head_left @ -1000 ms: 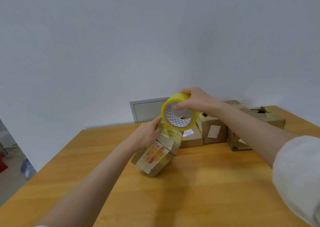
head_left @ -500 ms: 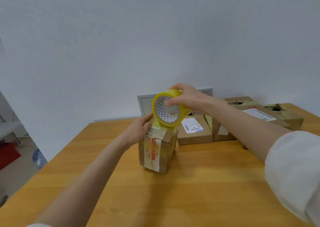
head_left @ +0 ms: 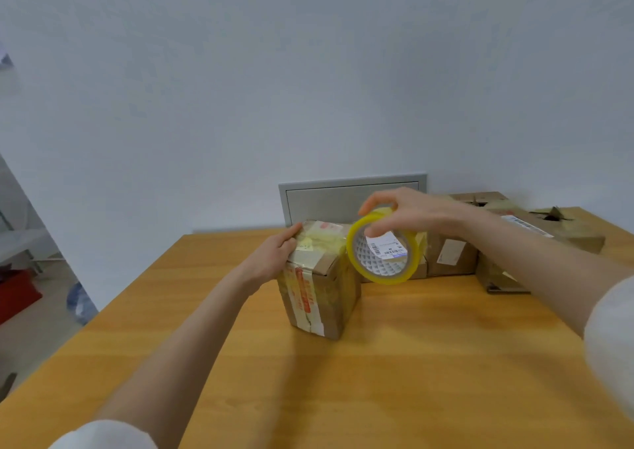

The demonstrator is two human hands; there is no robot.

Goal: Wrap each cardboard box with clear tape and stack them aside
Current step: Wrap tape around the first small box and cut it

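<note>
A pale bare wall with a grey panel set low in it stands behind a wooden surface. The cardboard box stands upright around the middle of the surface, somewhat nearer its far edge, with one corner turned toward the camera. Yellowish tape lies over its top and sides, and a red-printed strip runs down its near left face. The left hand holds the box at its top left edge, the fingers curled over onto the top. The right hand pinches the tape roll by its upper rim, thumb inside the core and fingers over the outside. It holds the roll on edge in the air at the box's upper right edge; I cannot tell whether roll and box touch. The other boxes sit close together along the far edge toward the far right corner, some with white labels. A white sleeve covers the right upper arm.
</note>
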